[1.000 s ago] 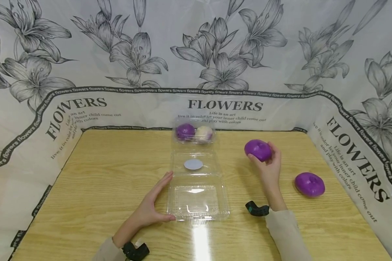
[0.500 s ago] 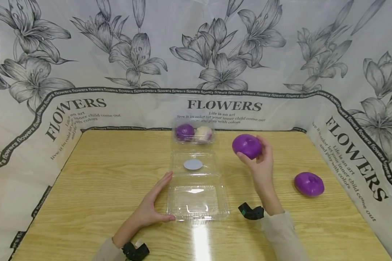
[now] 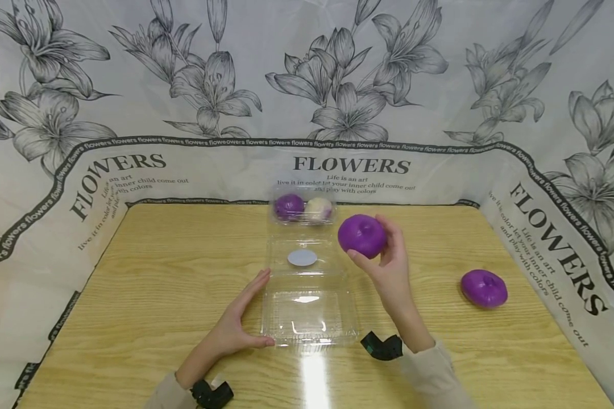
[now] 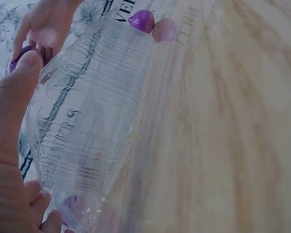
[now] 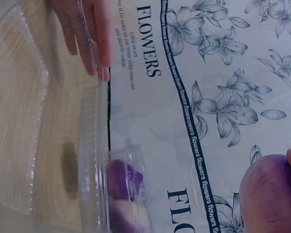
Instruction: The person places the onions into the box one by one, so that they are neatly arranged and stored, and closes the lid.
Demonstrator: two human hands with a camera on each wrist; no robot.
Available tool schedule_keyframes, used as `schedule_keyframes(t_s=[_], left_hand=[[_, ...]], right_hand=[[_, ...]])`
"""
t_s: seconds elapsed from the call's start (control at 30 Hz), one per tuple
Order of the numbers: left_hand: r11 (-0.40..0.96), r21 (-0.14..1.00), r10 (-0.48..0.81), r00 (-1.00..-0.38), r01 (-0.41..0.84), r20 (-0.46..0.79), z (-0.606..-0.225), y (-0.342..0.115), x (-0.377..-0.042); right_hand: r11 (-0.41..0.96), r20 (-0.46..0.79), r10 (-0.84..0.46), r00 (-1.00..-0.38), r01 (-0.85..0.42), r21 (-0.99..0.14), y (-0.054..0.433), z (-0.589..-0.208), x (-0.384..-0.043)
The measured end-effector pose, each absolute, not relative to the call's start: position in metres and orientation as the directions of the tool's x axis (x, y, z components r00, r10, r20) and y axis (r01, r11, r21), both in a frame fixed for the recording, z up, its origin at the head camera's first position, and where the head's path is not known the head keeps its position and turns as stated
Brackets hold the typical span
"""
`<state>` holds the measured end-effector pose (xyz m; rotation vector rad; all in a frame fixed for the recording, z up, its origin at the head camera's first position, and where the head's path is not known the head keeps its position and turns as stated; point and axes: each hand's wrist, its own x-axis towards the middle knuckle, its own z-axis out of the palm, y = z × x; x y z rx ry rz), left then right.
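Note:
My right hand (image 3: 393,278) holds a glossy purple onion (image 3: 361,236) above the table, right of the clear plastic clamshell box (image 3: 307,312). Thumb and fingers grip the onion from its near and right sides; part of it also shows in the right wrist view. The box lies with its lid (image 3: 276,255) folded back, a pale oval label on the lid. Along the box's left edge rests my left hand (image 3: 237,324), thumb at the near corner and straight fingers by the hinge. Another purple onion (image 3: 484,288) sits on the table at the right.
Behind the lid stands a second clear box (image 3: 304,220) with a purple onion (image 3: 289,207) and a whitish-purple one (image 3: 318,210) inside. A flower-printed cloth (image 3: 225,170) rises around the back and sides of the wooden table (image 3: 174,267).
My right hand has carried the onion leftward, from the right side of the table to beside the open box's lid. The left hand has stayed at the box's edge.

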<state>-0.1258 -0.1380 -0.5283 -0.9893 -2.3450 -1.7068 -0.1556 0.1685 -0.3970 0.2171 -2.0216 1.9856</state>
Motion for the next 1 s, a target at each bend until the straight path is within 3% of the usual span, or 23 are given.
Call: schedule_keyframes(t_s=[0.6, 1.0], left_hand=[[0.180, 0.832, 0.451, -0.796, 0.524, 0.404, -0.528, -0.138, -0.126], [0.190, 0.838, 0.453, -0.802, 0.512, 0.388, -0.529, -0.138, -0.125]], right_hand=[[0.086, 0.275, -0.193, -0.942, -0.296, -0.951, 0.124, -0.423, -0.141], [0.298, 0.144, -0.270, -0.952, -0.225, -0.928, 0.102, -0.440, -0.131]])
